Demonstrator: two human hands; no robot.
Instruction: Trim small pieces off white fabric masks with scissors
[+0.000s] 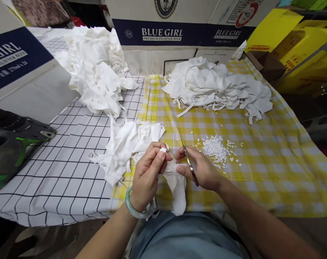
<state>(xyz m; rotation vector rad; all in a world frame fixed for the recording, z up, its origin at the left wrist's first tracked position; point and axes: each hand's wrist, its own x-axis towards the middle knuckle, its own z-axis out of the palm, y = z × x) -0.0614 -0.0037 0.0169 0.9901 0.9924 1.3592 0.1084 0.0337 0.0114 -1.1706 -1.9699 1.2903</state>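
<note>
Checked-cloth table [282, 162] before a printed beer carton [193, 34] (its inside hidden), small brown box [268, 66] at far right, left hand [148, 171], grip pinching a white fabric piece [177, 190] at the table's front edge, right hand [206, 171], grip around scissors [190, 165], white bits [216, 148] heaped nearby

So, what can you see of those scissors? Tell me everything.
The scissors are slim and look like metal: a long, narrow, greyish blade end and a darker handle end. They sit slanted in the person's right hand, tips pointing away from the person and a little left, above the yellow checked cloth. Whether the blades are parted is hard to tell.
</note>
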